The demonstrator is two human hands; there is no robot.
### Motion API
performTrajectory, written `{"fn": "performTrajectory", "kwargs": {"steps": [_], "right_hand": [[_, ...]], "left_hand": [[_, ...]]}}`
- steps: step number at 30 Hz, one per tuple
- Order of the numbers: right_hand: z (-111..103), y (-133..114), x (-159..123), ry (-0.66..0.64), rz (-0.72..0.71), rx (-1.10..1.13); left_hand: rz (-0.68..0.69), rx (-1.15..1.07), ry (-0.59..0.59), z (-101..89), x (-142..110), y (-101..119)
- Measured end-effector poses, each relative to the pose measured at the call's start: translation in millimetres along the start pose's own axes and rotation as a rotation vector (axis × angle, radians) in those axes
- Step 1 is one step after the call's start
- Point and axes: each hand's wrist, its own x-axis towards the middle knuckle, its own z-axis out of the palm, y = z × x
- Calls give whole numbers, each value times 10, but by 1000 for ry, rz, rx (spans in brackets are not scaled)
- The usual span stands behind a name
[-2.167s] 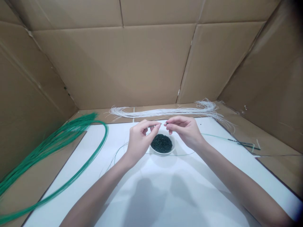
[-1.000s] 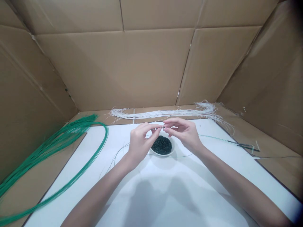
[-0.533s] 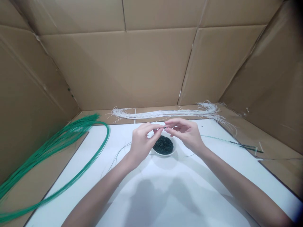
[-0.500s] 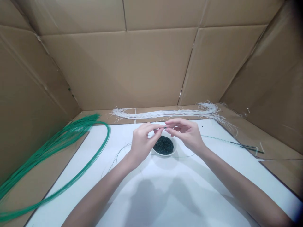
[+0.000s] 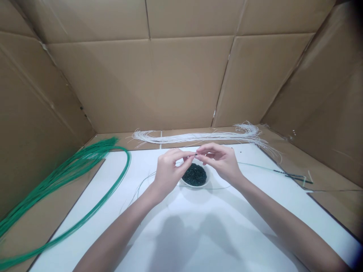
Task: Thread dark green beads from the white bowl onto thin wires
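Both hands meet fingertip to fingertip above a small white bowl (image 5: 208, 180) filled with tiny dark green beads (image 5: 194, 174). My left hand (image 5: 169, 168) pinches thumb against forefinger, apparently on the end of a thin green thread; the fingers hide most of what they grip. Between the fingertips shows a dark bead (image 5: 196, 154), pinched by my right hand (image 5: 224, 160), its other fingers loosely curled. Fine green thread (image 5: 210, 188) runs across the white board around the bowl and loops out to the left of my left wrist.
A thick bundle of green threads (image 5: 113, 185) curves along the left. White strands (image 5: 193, 137) lie along the back cardboard wall (image 5: 127, 83). On the right, a green thread ends in dark beaded lengths (image 5: 295, 176) beside pale sticks. A single dark speck (image 5: 241, 152) lies on the white board (image 5: 147, 158).
My fingertips have drawn slightly closer together, and less of the dark piece between my left fingers shows. The whole view has shifted a little; the bowl and bundles stay put.
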Motion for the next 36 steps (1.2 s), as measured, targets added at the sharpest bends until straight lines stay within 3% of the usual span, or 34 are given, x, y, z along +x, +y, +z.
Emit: {"fn": "performTrajectory", "kwargs": {"steps": [5,9,12,21,30,36], "right_hand": [[6,8,-13,10,-102,-161],[20,-10,-27,34,-260,-296],[25,-17,-30,25,-274,-296],[21,-10,-11,13,-91,-165],[4,18,-6,-13,-192,-307],[-53,-14,27,-120,-193,-405]], "left_hand": [[-137,-68,-40,8,17,2],[-342,-292,-133,15,36,-49],[-409,-387,-152,18,47,-93],[-339,-307,-137,0,48,-37],[-267,-135,-151,29,19,-35],[-267,-249,-224,-1,75,-130]]}}
